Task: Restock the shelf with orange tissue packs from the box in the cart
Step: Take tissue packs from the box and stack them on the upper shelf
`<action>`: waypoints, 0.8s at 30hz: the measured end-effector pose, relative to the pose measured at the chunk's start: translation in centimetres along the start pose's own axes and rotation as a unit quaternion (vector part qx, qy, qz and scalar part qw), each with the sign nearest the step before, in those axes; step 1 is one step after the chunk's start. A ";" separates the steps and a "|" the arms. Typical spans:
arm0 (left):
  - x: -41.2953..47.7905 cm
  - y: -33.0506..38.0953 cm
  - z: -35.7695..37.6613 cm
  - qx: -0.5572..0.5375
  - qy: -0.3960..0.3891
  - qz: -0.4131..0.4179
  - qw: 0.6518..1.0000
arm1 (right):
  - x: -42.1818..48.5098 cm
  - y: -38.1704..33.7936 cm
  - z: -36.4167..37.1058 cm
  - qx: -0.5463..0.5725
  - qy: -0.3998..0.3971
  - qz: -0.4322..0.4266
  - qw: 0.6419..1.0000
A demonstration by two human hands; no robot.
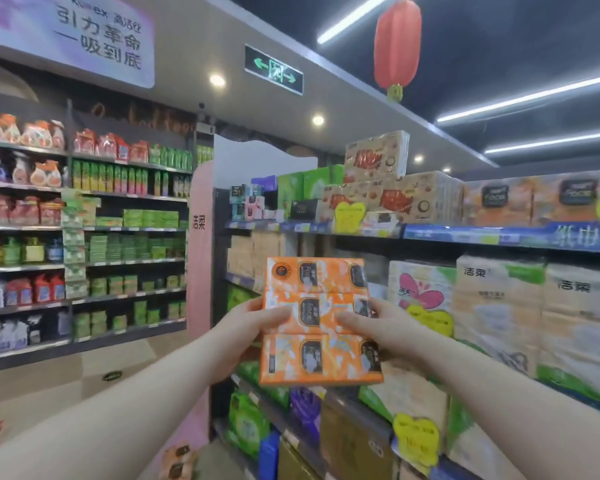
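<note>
- The left hand grips the left edge of a flat orange plastic-wrapped tissue pack. Its thumb lies across the front face and its fingers are hidden behind.
- The right hand grips the opposite edge at about the same height, thumb on the front and fingers out of sight at the back.
- The pack stands upright in the air between the two hands, its front turned toward the camera. It shows three rows of small packets, each with a dark label, and leans slightly to the left at the top.
- Beyond both hands and running off to the right is a metal store shelf with a blue price strip. The pack is held up in front of it.
- Above and right of the right hand, large orange tissue bundles with dark labels sit on that upper shelf.
- Just right of the right hand stand cream-coloured wrapped tissue bundles.
- Below the hands, green and purple soft packs fill a lower shelf.
- Well left of the left hand, across the aisle, runs long wall shelving stocked with green and red packages.
- Under the left forearm lies a tan cardboard surface.
- High above the right hand hangs a red paper lantern.
</note>
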State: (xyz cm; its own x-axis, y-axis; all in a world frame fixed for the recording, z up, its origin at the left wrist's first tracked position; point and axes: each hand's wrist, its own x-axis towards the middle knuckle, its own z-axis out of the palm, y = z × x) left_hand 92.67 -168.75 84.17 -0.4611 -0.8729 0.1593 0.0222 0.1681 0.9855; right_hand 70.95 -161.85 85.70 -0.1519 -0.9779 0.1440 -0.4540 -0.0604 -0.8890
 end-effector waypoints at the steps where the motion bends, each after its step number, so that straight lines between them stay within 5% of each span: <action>1: 1.9 0.3 -0.2 -0.003 -0.005 0.001 1.000 | 1.2 -0.4 -0.5 -0.004 0.004 -0.001 1.000; 15: 27.0 5.1 4.4 0.025 -0.218 0.121 0.968 | 13.2 -2.7 -10.5 -0.126 0.249 0.048 0.959; 24: 37.3 10.1 13.2 -0.037 -0.342 0.210 0.915 | 15.0 -4.4 -17.9 -0.176 0.411 0.069 0.892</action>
State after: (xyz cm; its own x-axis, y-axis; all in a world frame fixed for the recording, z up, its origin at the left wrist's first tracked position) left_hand 64.01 -193.57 99.25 -0.8445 -0.2440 0.4768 0.3733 0.3702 0.8506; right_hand 54.98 -172.66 99.50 -0.7546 -0.4845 0.4426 -0.6065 0.2576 -0.7522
